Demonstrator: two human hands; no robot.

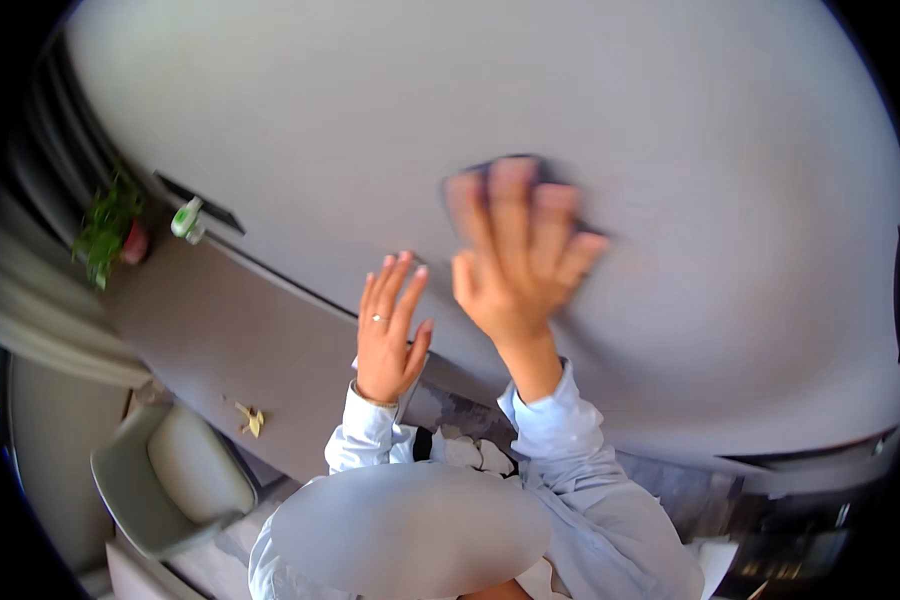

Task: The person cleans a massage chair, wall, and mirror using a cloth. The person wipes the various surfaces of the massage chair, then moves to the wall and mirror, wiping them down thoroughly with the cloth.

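Note:
My right hand (pixel 519 255), blurred, is spread over a dark cloth (pixel 549 171) against a broad pale grey surface (pixel 330 112). Parts of the cloth show between and past the fingers; the rest is hidden beneath them. Lower and to its left is my left hand (pixel 390 330), palm towards the surface, holding nothing. Its fingers are extended and slightly apart, with a ring on one of them. Whether its fingertips touch the surface I cannot tell.
At left, a green-and-white bottle (pixel 187 220) stands near a potted plant (pixel 109 229) beside curtains (pixel 37 277). Yellowish scraps (pixel 253 421) lie on the long brownish-grey ledge or tabletop (pixel 270 352). A grey-green chair (pixel 139 480) stands at lower left.

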